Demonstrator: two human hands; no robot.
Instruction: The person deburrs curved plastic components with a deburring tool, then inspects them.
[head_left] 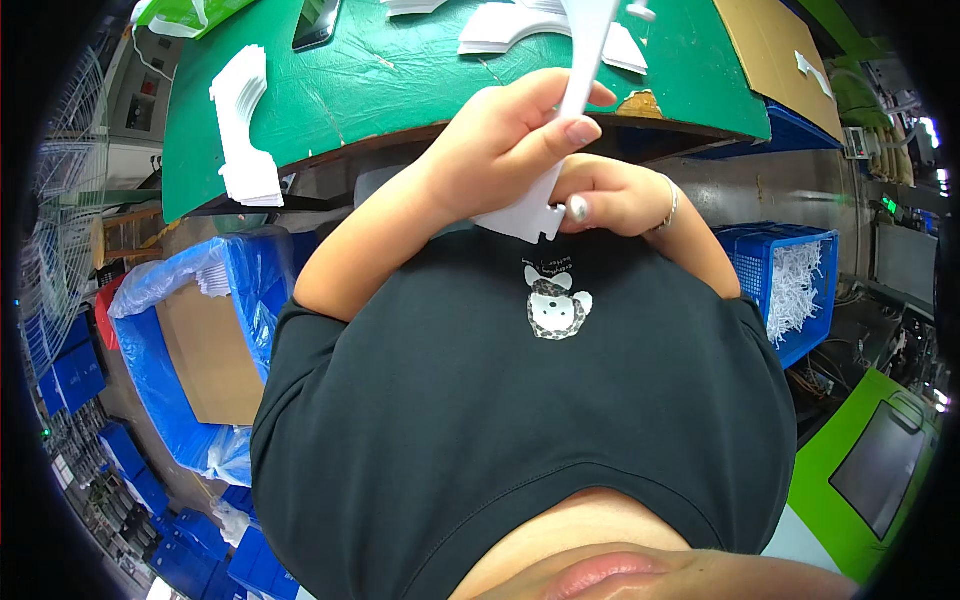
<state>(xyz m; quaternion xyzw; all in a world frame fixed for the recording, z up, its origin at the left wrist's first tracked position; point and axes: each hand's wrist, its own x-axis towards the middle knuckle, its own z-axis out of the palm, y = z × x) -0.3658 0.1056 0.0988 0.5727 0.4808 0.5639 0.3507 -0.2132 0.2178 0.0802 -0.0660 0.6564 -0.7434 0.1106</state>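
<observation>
Both of my hands are raised in front of my chest, just below the edge of a green table (400, 80). My left hand (500, 150) grips a long, flat white die-cut piece (522, 216) around its middle, thumb pressed across it. My right hand (618, 196), with a bracelet at the wrist, pinches the lower notched end of the same piece. The piece stands nearly upright, and its upper end reaches over the table. My black shirt fills the picture below the hands.
On the table lie a stack of white cut pieces (245, 130), more white pieces (505, 32), a dark phone (316, 24) and a cardboard sheet (770, 50). A blue crate of white scraps (792, 280) stands right, a blue-lined cardboard box (205, 345) left, a green machine (880, 460) lower right.
</observation>
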